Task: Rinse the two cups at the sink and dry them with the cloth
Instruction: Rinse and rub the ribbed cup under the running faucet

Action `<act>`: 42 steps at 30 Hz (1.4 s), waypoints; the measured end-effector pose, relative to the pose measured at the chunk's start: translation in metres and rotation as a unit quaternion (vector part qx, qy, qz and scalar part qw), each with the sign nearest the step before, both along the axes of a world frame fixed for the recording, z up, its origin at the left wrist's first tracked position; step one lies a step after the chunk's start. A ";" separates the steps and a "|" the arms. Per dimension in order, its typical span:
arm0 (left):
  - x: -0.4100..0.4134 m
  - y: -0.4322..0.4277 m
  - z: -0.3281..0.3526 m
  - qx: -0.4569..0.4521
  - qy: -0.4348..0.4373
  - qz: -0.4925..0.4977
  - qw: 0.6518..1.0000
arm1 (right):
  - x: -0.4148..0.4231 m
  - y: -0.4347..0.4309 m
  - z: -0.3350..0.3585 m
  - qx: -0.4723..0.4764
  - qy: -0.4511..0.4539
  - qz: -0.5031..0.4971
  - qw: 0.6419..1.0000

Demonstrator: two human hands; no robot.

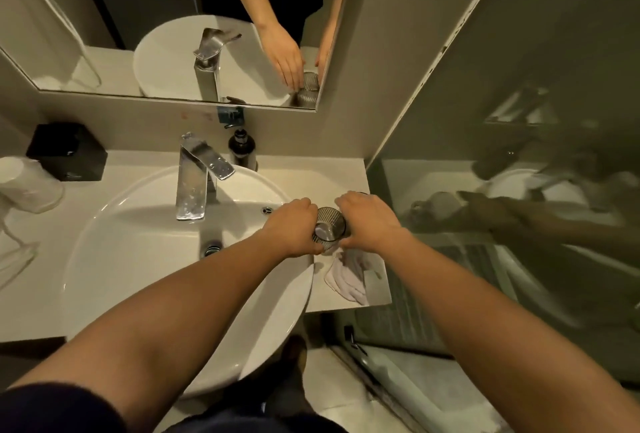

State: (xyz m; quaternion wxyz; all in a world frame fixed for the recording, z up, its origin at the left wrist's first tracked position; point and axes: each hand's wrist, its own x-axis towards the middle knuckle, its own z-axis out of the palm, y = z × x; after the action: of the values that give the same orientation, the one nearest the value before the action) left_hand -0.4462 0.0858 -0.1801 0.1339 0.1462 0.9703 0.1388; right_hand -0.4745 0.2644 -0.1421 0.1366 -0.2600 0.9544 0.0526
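A dark ribbed glass cup (329,229) stands upright on the counter just right of the white basin (145,245). My left hand (292,226) wraps its left side and my right hand (370,221) closes on its right side, thumb near the base. A dark edge of a second cup (362,193) peeks out behind my right hand; the mirror shows two cups there. The white cloth (348,276) lies crumpled on the counter just in front of the cup, below my right hand. The chrome tap (194,183) is off, with no water running.
A dark soap bottle (241,148) stands behind the tap. A black box (67,152) and a wrapped white item (27,183) sit at the left of the counter. A glass shower partition (502,207) borders the counter on the right. The mirror (173,34) hangs above.
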 end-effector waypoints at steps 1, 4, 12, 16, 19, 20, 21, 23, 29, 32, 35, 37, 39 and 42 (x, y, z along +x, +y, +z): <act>-0.004 0.001 -0.003 -0.008 0.001 -0.003 1.000 | -0.005 0.000 -0.003 0.010 -0.005 0.011 1.000; -0.014 0.006 -0.012 -0.039 0.003 -0.008 0.999 | -0.020 0.000 -0.014 0.041 -0.022 0.046 0.998; -0.024 0.016 -0.021 -0.023 -0.008 0.022 0.999 | -0.039 0.001 -0.037 0.037 -0.042 0.075 0.996; -0.027 0.012 -0.019 0.013 -0.016 0.037 0.999 | -0.042 0.004 -0.034 -0.003 -0.055 0.065 0.996; -0.026 0.007 -0.010 0.057 -0.011 0.048 0.997 | -0.042 0.008 -0.019 -0.046 -0.059 0.054 0.996; -0.025 0.004 -0.006 0.076 -0.006 0.052 0.996 | -0.042 0.008 -0.011 -0.057 -0.057 0.049 0.995; -0.024 0.001 0.000 0.099 -0.002 0.058 0.993 | -0.042 0.007 -0.002 -0.065 -0.055 0.047 0.995; -0.019 -0.007 0.015 0.151 0.007 0.073 0.986 | -0.042 0.004 0.018 -0.081 -0.052 0.049 0.994; 0.024 -0.043 0.050 0.274 0.039 0.143 0.950 | -0.020 -0.027 0.061 -0.157 -0.053 0.074 0.983; 0.053 -0.067 0.042 0.285 0.030 0.188 0.939 | -0.005 -0.055 0.058 -0.166 -0.066 0.102 0.979; 0.081 -0.090 0.034 0.284 0.021 0.229 0.931 | 0.010 -0.088 0.047 -0.163 -0.090 0.129 0.974; 0.099 -0.104 0.030 0.294 0.023 0.253 0.922 | 0.019 -0.111 0.039 -0.156 -0.099 0.152 0.971; 0.114 -0.118 0.028 0.299 0.021 0.283 0.911 | 0.027 -0.131 0.031 -0.155 -0.109 0.168 0.967; 0.134 -0.134 0.021 0.301 0.017 0.326 0.896 | 0.038 -0.153 0.022 -0.169 -0.132 0.175 0.961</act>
State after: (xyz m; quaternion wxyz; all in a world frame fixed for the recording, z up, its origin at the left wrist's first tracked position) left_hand -0.3119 -0.0486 -0.1586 0.0143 -0.1427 0.8773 0.4580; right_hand -0.4364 0.1117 -0.1202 0.2045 -0.4465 0.8627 -0.1210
